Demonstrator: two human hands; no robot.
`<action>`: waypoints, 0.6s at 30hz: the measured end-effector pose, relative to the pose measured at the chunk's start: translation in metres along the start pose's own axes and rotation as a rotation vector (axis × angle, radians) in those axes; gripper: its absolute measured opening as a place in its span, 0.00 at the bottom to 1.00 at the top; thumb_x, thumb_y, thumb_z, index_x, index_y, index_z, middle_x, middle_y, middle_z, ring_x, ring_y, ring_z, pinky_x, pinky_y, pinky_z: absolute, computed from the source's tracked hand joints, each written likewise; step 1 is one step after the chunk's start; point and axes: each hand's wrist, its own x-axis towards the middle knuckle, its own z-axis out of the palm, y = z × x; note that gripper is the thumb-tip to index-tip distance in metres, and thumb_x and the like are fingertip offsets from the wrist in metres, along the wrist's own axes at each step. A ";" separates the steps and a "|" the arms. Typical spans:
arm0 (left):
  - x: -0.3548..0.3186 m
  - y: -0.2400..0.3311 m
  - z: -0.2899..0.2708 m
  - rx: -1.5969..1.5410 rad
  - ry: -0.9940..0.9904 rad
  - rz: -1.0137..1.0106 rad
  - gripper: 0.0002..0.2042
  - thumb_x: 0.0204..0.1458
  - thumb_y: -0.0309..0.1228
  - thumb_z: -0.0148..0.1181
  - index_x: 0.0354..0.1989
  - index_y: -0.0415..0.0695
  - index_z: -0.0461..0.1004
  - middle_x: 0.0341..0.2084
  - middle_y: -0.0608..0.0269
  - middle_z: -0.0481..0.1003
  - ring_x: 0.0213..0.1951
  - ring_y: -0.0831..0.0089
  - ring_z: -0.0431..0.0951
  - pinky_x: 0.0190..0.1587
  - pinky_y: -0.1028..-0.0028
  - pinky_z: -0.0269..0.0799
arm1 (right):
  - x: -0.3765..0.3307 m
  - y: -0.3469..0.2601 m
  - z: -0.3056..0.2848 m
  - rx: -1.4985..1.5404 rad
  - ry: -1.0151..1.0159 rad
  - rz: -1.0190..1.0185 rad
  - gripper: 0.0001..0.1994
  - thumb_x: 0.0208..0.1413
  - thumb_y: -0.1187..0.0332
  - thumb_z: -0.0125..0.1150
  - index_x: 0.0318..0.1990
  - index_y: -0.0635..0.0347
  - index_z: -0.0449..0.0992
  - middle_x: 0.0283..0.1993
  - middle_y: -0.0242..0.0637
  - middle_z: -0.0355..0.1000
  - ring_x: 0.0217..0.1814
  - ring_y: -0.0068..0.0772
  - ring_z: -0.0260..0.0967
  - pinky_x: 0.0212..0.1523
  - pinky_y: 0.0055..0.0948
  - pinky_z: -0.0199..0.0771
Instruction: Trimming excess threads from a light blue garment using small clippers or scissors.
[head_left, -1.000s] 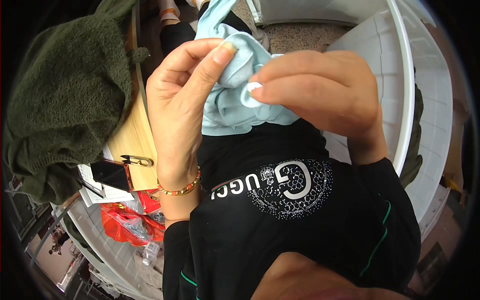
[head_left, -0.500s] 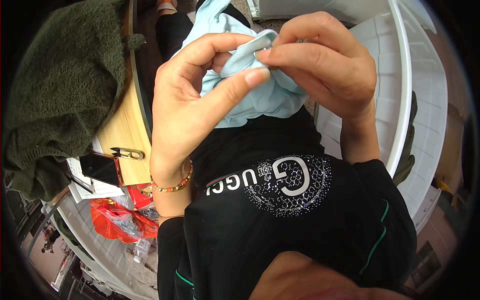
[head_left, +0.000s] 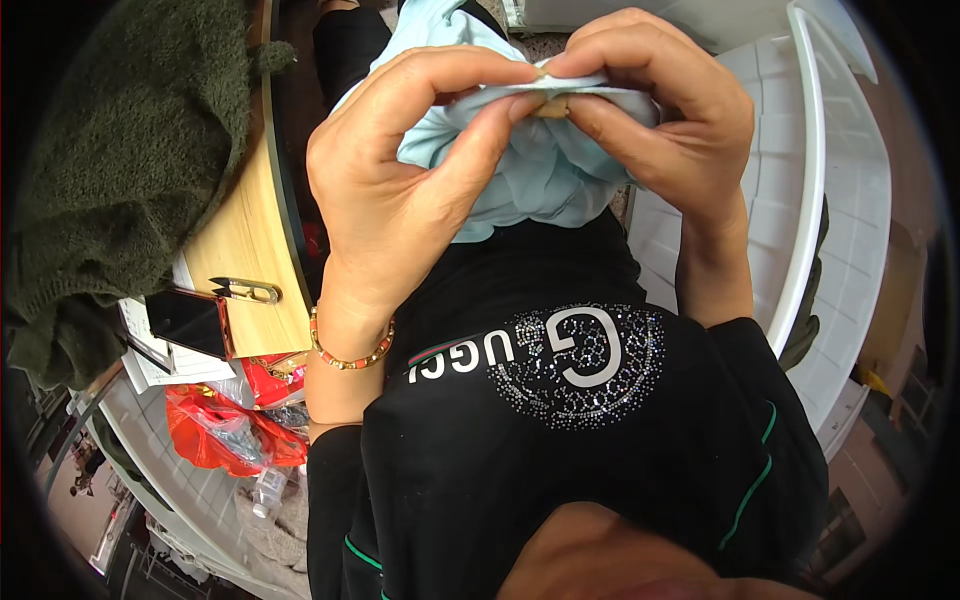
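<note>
A dark green knitted garment [head_left: 125, 170] heaps over the left of the wooden tabletop [head_left: 238, 240], hiding that part from me. At the tabletop's near edge, my dark-screened phone [head_left: 187, 322] covers some of the white paper [head_left: 190, 370]; thread snips [head_left: 245, 290] lie on its bare wood. A red plastic bag [head_left: 205, 432] and a clear bottle [head_left: 268, 490] sit beyond that edge, toward me. Right of the tabletop, my left hand [head_left: 400, 160] pinches the pale blue garment [head_left: 530, 190], which spreads over my lap. A small tan piece [head_left: 552, 106], its kind unclear, shows between my thumbs. My right hand [head_left: 670, 110] also clamps the fold, and my fingers block much of it. Farthest from the tabletop, a white bin [head_left: 815, 150] curves past my right arm.
</note>
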 end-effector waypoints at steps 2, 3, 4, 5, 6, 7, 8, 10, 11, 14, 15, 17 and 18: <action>0.002 -0.002 0.003 0.054 0.021 0.126 0.11 0.49 0.13 0.66 0.42 0.32 0.79 0.39 0.56 0.81 0.41 0.74 0.78 0.46 0.77 0.72 | -0.004 0.000 -0.004 -0.011 0.007 0.028 0.09 0.45 0.80 0.71 0.36 0.65 0.81 0.35 0.40 0.77 0.33 0.28 0.74 0.31 0.23 0.70; 0.001 -0.004 0.003 0.055 0.022 0.125 0.11 0.49 0.13 0.66 0.42 0.32 0.79 0.39 0.56 0.81 0.41 0.74 0.78 0.46 0.77 0.72 | -0.005 0.001 -0.004 0.035 0.007 0.091 0.09 0.44 0.80 0.71 0.35 0.65 0.81 0.34 0.40 0.77 0.33 0.28 0.74 0.31 0.23 0.69; 0.001 -0.006 0.003 0.096 0.039 0.196 0.11 0.48 0.12 0.66 0.41 0.32 0.79 0.39 0.55 0.81 0.41 0.72 0.79 0.46 0.76 0.73 | -0.006 0.002 -0.004 0.079 0.008 0.155 0.09 0.44 0.80 0.71 0.35 0.65 0.80 0.33 0.39 0.76 0.33 0.28 0.74 0.31 0.23 0.69; 0.001 -0.008 0.004 0.136 0.055 0.269 0.12 0.47 0.11 0.66 0.40 0.33 0.79 0.38 0.55 0.81 0.41 0.71 0.80 0.46 0.75 0.74 | -0.005 0.001 -0.005 0.078 0.011 0.155 0.09 0.44 0.80 0.71 0.35 0.65 0.80 0.33 0.39 0.76 0.33 0.28 0.74 0.31 0.23 0.69; -0.001 -0.009 0.003 0.140 0.057 0.267 0.12 0.47 0.11 0.66 0.40 0.33 0.79 0.38 0.55 0.81 0.41 0.71 0.80 0.46 0.75 0.74 | -0.003 0.000 -0.004 0.061 0.005 0.092 0.09 0.43 0.81 0.71 0.34 0.65 0.80 0.33 0.39 0.76 0.33 0.29 0.74 0.31 0.24 0.69; -0.002 -0.010 0.003 0.193 0.071 0.317 0.12 0.46 0.10 0.66 0.40 0.33 0.79 0.37 0.54 0.81 0.41 0.69 0.81 0.46 0.75 0.74 | -0.002 0.000 -0.002 0.043 0.000 0.029 0.09 0.42 0.81 0.71 0.34 0.65 0.80 0.32 0.39 0.76 0.32 0.30 0.74 0.31 0.24 0.70; -0.003 -0.012 0.002 0.247 0.084 0.368 0.13 0.44 0.09 0.66 0.40 0.33 0.79 0.36 0.53 0.82 0.40 0.67 0.82 0.45 0.74 0.75 | -0.001 0.001 0.000 0.048 -0.001 0.027 0.09 0.42 0.81 0.71 0.34 0.65 0.80 0.32 0.39 0.76 0.32 0.30 0.74 0.31 0.24 0.70; 0.000 -0.014 0.008 0.264 0.131 0.407 0.14 0.41 0.11 0.67 0.37 0.37 0.80 0.34 0.57 0.82 0.37 0.67 0.81 0.41 0.74 0.75 | -0.001 0.002 0.001 0.018 0.042 -0.070 0.09 0.41 0.82 0.71 0.32 0.65 0.80 0.31 0.39 0.76 0.32 0.32 0.74 0.31 0.26 0.70; 0.001 -0.015 0.011 0.285 0.180 0.443 0.14 0.37 0.14 0.68 0.35 0.41 0.81 0.31 0.61 0.81 0.33 0.68 0.81 0.37 0.73 0.74 | -0.001 0.001 0.001 0.018 0.044 -0.070 0.09 0.41 0.82 0.71 0.32 0.65 0.80 0.31 0.39 0.76 0.32 0.32 0.74 0.31 0.26 0.70; 0.003 -0.018 0.016 0.345 0.212 0.515 0.14 0.37 0.14 0.68 0.34 0.41 0.80 0.31 0.62 0.81 0.32 0.68 0.80 0.35 0.73 0.73 | -0.002 -0.002 -0.001 -0.018 0.059 -0.059 0.09 0.40 0.82 0.71 0.31 0.65 0.80 0.30 0.39 0.76 0.32 0.35 0.75 0.32 0.27 0.71; 0.003 -0.019 0.016 0.347 0.210 0.515 0.14 0.37 0.14 0.68 0.34 0.41 0.80 0.31 0.62 0.81 0.32 0.68 0.80 0.35 0.73 0.73 | -0.003 -0.001 -0.002 -0.033 0.051 -0.058 0.09 0.39 0.82 0.72 0.31 0.65 0.80 0.30 0.39 0.77 0.33 0.35 0.75 0.32 0.27 0.71; 0.003 -0.021 0.017 0.379 0.204 0.551 0.15 0.36 0.14 0.69 0.35 0.41 0.79 0.31 0.63 0.81 0.31 0.67 0.78 0.35 0.73 0.73 | -0.003 0.000 -0.003 -0.046 0.045 -0.057 0.10 0.39 0.82 0.72 0.31 0.65 0.80 0.30 0.39 0.77 0.33 0.34 0.75 0.32 0.27 0.72; 0.004 -0.022 0.018 0.378 0.200 0.552 0.15 0.36 0.14 0.69 0.35 0.41 0.79 0.31 0.63 0.81 0.31 0.67 0.78 0.35 0.73 0.73 | -0.003 0.000 -0.004 -0.047 0.049 -0.058 0.10 0.39 0.82 0.72 0.31 0.65 0.80 0.30 0.39 0.77 0.33 0.34 0.75 0.32 0.28 0.72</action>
